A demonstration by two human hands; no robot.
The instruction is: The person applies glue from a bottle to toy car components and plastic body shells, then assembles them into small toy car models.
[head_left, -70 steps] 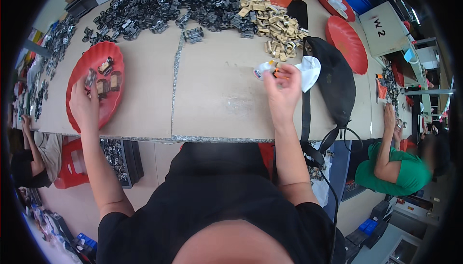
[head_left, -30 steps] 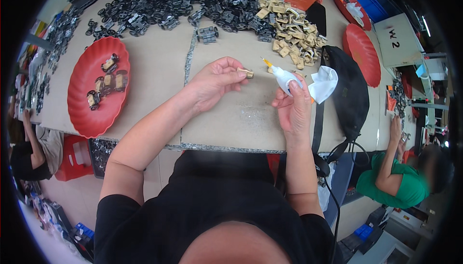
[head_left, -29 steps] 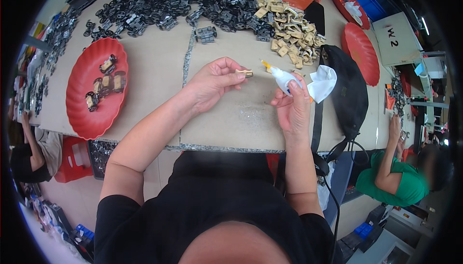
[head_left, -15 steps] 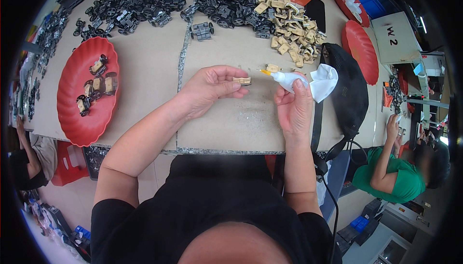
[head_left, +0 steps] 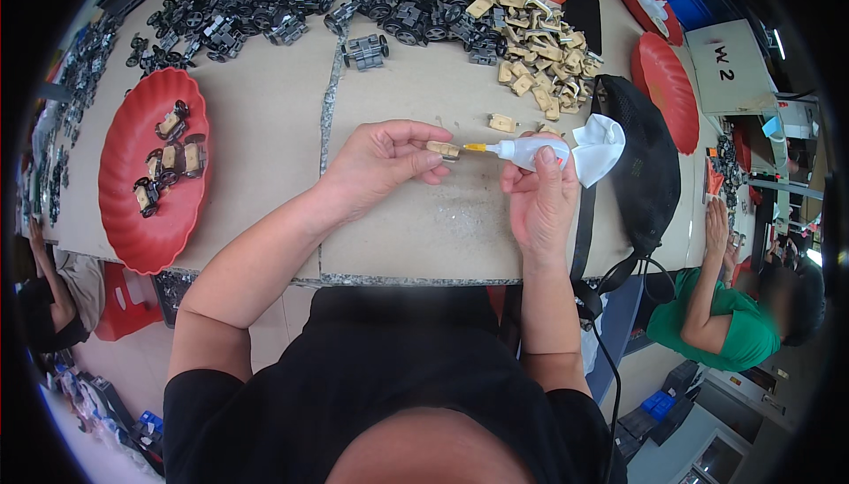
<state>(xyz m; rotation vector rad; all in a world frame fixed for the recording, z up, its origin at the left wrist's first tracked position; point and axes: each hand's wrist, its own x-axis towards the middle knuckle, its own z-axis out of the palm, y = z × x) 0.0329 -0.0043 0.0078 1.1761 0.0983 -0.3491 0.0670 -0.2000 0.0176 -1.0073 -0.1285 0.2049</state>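
Note:
Between the thumb and fingers of my left hand [head_left: 385, 164] is a small tan plastic part [head_left: 443, 150], held a little above the table. My right hand [head_left: 541, 197] is closed round a white glue bottle [head_left: 522, 152] with a yellow nozzle [head_left: 476, 147]. The bottle lies nearly level, its nozzle pointing left at the tan part and close to its right end; whether they touch I cannot tell. Another loose tan part [head_left: 503, 122] rests on the table just beyond the nozzle. A crumpled white tissue [head_left: 599, 150] is beside my right hand.
A red scalloped tray [head_left: 133, 228] at the left holds several tan-and-black toy car pieces. Black wheeled chassis [head_left: 367, 51] are heaped at the back, next to a pile of tan parts [head_left: 544, 51]. A black bag [head_left: 646, 175] lies at right. A co-worker in green [head_left: 725, 320] sits far right.
The glue bottle has swung level, and its nozzle has moved left and down to the tan part. My left hand has stayed nearly in place, still holding that part.

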